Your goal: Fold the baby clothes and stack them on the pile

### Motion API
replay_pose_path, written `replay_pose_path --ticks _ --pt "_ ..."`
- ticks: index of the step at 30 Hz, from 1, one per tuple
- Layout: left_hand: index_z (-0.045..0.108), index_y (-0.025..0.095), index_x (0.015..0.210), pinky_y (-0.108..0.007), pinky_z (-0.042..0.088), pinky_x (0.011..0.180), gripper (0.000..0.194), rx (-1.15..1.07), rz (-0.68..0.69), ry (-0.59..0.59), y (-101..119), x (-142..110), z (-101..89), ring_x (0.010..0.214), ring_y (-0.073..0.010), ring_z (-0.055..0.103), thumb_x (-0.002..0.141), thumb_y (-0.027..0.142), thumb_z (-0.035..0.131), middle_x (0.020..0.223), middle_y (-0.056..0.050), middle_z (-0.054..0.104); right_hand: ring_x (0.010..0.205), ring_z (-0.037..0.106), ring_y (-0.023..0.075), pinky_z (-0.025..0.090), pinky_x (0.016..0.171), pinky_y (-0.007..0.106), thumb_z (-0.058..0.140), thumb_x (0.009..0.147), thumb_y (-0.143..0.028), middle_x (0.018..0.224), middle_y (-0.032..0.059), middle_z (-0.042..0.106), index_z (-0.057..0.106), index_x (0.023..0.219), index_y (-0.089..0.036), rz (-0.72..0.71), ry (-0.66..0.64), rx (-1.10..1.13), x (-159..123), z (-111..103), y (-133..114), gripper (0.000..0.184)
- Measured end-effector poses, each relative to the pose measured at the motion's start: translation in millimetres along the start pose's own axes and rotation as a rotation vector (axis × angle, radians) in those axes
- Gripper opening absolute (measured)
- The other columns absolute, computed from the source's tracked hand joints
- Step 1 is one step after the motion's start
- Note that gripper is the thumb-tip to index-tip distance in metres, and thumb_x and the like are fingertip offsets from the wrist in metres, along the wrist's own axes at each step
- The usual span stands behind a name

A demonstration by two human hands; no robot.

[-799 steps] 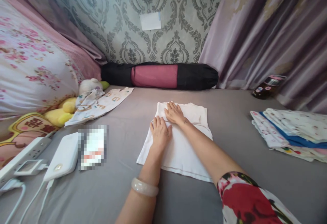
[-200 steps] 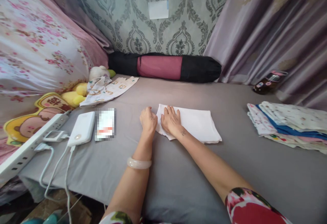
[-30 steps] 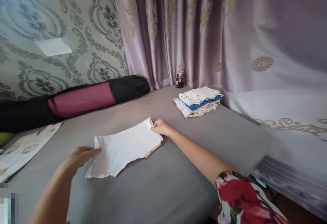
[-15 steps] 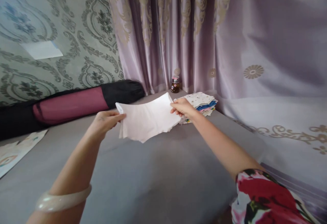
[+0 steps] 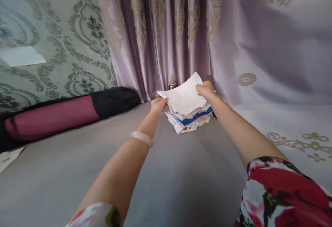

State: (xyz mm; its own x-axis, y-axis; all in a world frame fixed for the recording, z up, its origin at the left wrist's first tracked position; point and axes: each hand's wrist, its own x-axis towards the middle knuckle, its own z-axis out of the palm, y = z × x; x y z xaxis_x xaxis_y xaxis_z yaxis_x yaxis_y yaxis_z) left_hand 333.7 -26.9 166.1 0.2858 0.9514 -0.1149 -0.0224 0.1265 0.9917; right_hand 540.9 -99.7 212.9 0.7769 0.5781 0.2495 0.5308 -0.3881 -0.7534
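Observation:
A folded white garment (image 5: 183, 95), its exact kind not clear from its folded shape, is stretched between my two hands. My left hand (image 5: 158, 105) pinches its left end, and my right hand (image 5: 206, 91) grips the right end between thumb and fingers. Directly beneath it is a stack of folded clothes (image 5: 190, 120) with white printed, blue and pink layers. The white garment covers most of the stack's top; whether it rests on it or hovers just above, I cannot tell.
Behind the garment, the lid of a bottle (image 5: 171, 86) peeks out by the curtain (image 5: 166, 40). A long black and pink bag (image 5: 57, 114) lies along the wall at left. Grey sheet (image 5: 124, 171) spreads across the bed. A corner of printed cloth (image 5: 10, 156) shows at far left.
The white garment was flattened and folded on the bed, then lifted by both hands. It has moved right and away from me, over the clothes stack. The view has turned right.

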Motion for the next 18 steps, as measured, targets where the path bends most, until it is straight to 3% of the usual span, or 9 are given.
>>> replay_pose_path --ticks 3,6,18 --pt "0.056 0.014 0.060 -0.019 0.023 0.040 0.020 -0.020 -0.069 -0.002 -5 11 23.0 0.038 -0.0045 0.039 0.075 0.018 0.069 0.046 0.003 0.051 0.102 0.063 0.0319 0.053 0.082 0.039 0.059 0.079 -0.023 0.098 0.0205 0.067 0.058 0.110 -0.007 -0.015 0.093 -0.167 11 1 5 0.036" --pt "0.054 0.014 0.059 -0.019 0.022 0.039 0.023 -0.023 -0.106 -0.011 -13 20 34.7 0.037 -0.0040 0.038 0.075 0.018 0.070 0.046 0.003 0.051 0.109 0.060 0.0333 0.050 0.089 0.039 0.057 0.078 -0.021 0.107 0.0242 0.066 0.056 0.117 -0.003 -0.008 0.087 -0.250 17 5 14 0.043" --pt "0.059 0.014 0.064 -0.018 0.029 0.042 0.027 0.024 -0.269 -0.058 -53 44 38.4 0.041 -0.0055 0.045 0.068 0.030 0.079 0.050 0.002 0.054 0.107 0.063 0.0323 0.052 0.087 0.038 0.059 0.074 -0.018 0.108 0.0240 0.066 0.054 0.121 -0.001 0.080 0.005 -0.345 34 22 36 0.050"
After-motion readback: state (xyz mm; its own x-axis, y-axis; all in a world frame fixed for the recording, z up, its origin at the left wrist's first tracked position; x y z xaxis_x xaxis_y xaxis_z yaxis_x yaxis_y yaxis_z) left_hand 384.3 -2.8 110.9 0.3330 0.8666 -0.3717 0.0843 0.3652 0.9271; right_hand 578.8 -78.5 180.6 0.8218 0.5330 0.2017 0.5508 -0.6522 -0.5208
